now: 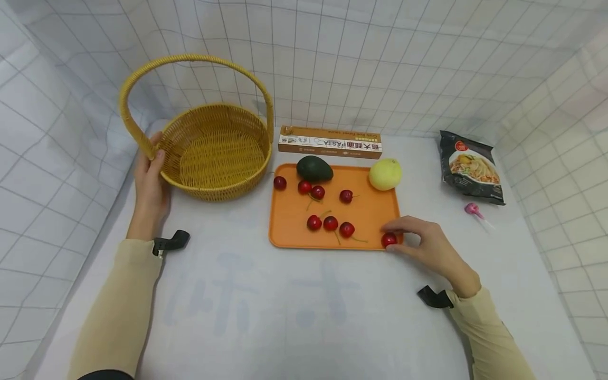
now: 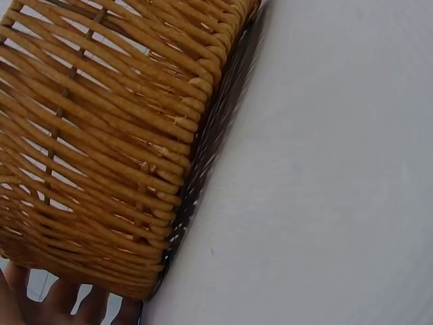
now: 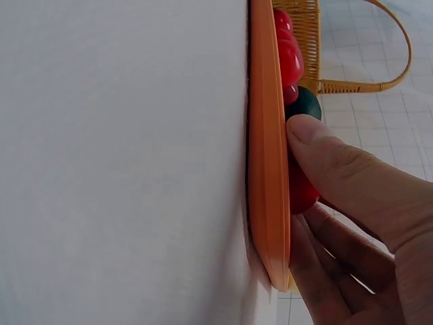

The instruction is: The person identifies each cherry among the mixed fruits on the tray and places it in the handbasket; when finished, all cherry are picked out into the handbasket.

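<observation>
On the left of the head view, my left hand (image 1: 150, 187) grips the side of a yellow wicker basket (image 1: 214, 192), with the thumb at the rim beside the base of its tall handle. In the left wrist view, fingertips (image 2: 64, 296) show at the basket's woven wall (image 2: 101, 135). My right hand (image 1: 434, 248) pinches a red cherry (image 1: 389, 239) between thumb and fingers at the near right corner of an orange tray (image 1: 290, 237). That cherry (image 3: 304, 193) is partly hidden by the thumb in the right wrist view. Several other cherries (image 1: 330, 223), most with visible stems, lie on the tray.
A dark green avocado (image 1: 313, 169) and a yellow-green round fruit (image 1: 385, 174) sit at the tray's far edge. Behind stands a pasta box (image 1: 330, 142). Farther right are a black noodle packet (image 1: 471, 168) and a pink lollipop (image 1: 472, 209). Grid-patterned cloth surrounds the table.
</observation>
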The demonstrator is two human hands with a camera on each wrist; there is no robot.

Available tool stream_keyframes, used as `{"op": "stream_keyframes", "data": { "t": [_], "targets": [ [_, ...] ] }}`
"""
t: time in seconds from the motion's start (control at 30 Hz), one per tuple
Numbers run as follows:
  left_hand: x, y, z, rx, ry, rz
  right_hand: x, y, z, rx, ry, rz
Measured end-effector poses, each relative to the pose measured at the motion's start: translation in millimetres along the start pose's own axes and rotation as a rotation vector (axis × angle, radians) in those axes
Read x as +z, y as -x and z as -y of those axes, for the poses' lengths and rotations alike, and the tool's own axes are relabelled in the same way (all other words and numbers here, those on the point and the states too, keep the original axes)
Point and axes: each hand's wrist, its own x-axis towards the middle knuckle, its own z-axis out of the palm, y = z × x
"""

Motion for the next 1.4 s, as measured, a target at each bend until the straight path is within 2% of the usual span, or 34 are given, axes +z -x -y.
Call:
{"op": "stream_keyframes", "data": {
  "t": [0.17,0.4,0.67,1.03,1.4],
  "targets": [
    [1.9,0.3,2.1,-0.012,-0.005,0.04,-0.1,0.1,0.2,0.012,0.023,-0.013],
    [2.9,2.0,5.2,0.015,-0.026,0.089,-2.3,-3.7,-0.1,-0.005,0.009,-0.03],
    [4.1,3.7,3.9,0.017,-0.059,0.105,-5.2,-18.3,11.4,0.021,-0.007,-0.032],
    [3.9,4.8,1.6,0.03,-0.048,0.092,-2.2,-70.0,40.8,-0.078,-0.013,-0.074],
    [3.6,4.7,1.8,0.027,-0.055,0.097,13.7,-138.8,88.3,-0.198,-0.035,-0.141]
  ]
}}
